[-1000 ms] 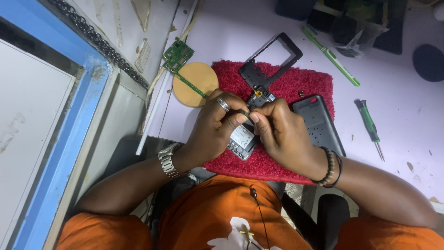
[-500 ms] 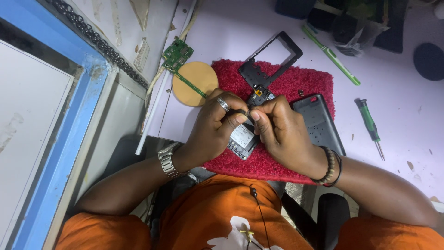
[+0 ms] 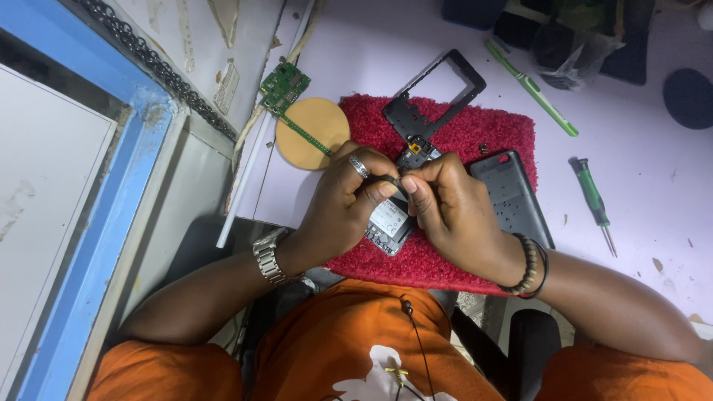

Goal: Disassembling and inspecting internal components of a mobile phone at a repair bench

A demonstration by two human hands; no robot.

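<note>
The pale purple table (image 3: 386, 44) is taking up most of the view, with a blue-framed panel (image 3: 111, 193) running along its left edge. A red fuzzy mat (image 3: 475, 134) is lying in the middle of the table, and that's where everything is happening.

The person's left hand (image 3: 338, 204) and right hand (image 3: 453, 212) are both sitting over the mat, fingers curled in and pinched together on an opened-up phone (image 3: 391, 221), which is resting on the mat right between them. The fingertips are meeting at the top of the phone, looks like they're squeezing some small dark part there, too tiny to make out.

A dark grey back cover (image 3: 512, 197) is lying just beside the right hand on the mat's right edge. A black phone frame (image 3: 438, 93) is sitting tilted at the top of the mat. A tan round disc (image 3: 312, 134) is touching the mat's left side, with a green circuit board (image 3: 284, 85) just above it. Well off to the right, a green screwdriver (image 3: 592, 200) and a green toothbrush (image 3: 531, 85) are lying on the table.
</note>
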